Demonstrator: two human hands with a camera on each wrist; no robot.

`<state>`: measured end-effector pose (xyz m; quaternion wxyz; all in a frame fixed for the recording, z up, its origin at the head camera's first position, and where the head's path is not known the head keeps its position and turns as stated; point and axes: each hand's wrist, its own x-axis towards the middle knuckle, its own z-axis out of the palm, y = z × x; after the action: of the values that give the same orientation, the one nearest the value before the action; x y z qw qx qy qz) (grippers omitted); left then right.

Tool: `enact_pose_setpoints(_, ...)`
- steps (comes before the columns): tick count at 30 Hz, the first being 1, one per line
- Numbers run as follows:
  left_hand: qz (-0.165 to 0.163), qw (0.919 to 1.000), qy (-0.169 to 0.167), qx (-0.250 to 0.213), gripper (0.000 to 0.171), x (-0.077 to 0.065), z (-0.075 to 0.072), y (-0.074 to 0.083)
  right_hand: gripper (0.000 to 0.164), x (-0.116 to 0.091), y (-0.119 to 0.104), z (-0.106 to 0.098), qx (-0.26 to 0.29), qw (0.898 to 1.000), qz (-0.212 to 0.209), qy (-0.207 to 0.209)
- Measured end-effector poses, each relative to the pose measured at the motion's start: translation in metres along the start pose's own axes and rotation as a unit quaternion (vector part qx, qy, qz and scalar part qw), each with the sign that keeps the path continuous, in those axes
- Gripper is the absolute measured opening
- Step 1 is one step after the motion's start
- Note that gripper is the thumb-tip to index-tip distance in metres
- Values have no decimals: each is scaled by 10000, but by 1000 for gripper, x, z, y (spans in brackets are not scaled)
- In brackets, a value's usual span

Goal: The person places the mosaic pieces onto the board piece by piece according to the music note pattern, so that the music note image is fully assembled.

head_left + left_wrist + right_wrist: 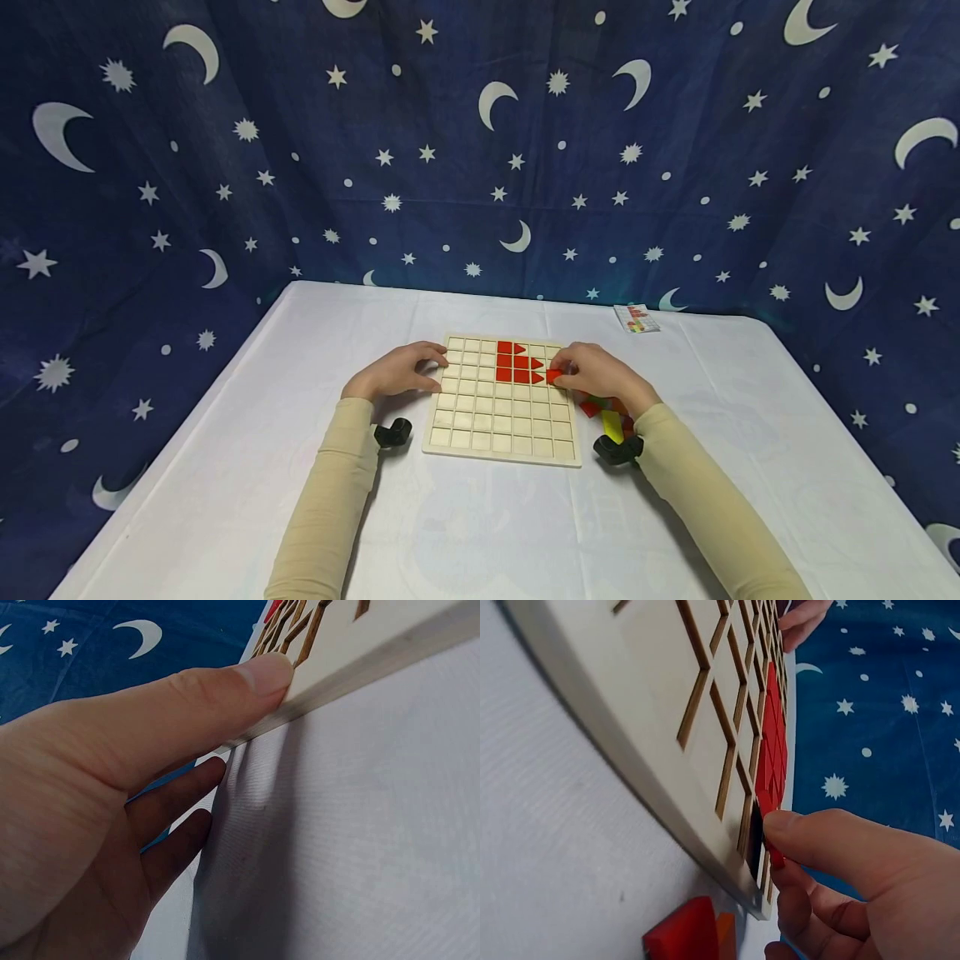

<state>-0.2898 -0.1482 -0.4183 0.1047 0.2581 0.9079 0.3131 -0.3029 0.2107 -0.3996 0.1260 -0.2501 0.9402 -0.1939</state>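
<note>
A pale wooden board point(480, 433) with a grid of square recesses lies on the table. Red square and pointed tiles point(513, 362) fill part of its upper middle. At the board's right side my right hand point(596, 369) pinches a red tile point(772, 840) between thumb and fingers, close over the grid. My left hand point(397, 369) rests at the board's left edge, its thumb point(264, 675) touching the rim. Its other visible fingers extend loosely beside the edge.
Loose red, orange, green and yellow pieces point(612, 426) lie right of the board, partly under my right wrist. A small printed card point(637, 318) with a colored pattern lies at the back right. A white cloth point(487, 533) covers the table; a star-patterned curtain point(450, 217) hangs behind.
</note>
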Motion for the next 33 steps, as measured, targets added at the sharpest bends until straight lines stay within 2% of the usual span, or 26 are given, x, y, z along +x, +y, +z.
enact_pose_setpoints(5, -14, 10000, -1, 13, 41, 0, 0, 0, 24, 3, 1, 1, -98, 9997, -237, 56)
enact_pose_setpoints(12, -77, 10000, -10, -20, 42, 1, 1, -1, 28, 2, 4, 3, 313, 9991, -257, -89)
enact_pose_setpoints(22, -75, 10000, 32, -55, 41, 2, 2, -1, 25, 0, -4, -8, -596, 9958, -696, -29)
enact_pose_setpoints(27, -83, 9999, 42, -73, 40, 2, 1, -1, 25, 2, -8, -8, -598, 9958, -673, -158)
enact_pose_setpoints(33, -133, 9999, 8, -85, 42, 2, 1, 0, 28, 3, -1, -2, -385, 9979, -506, -151)
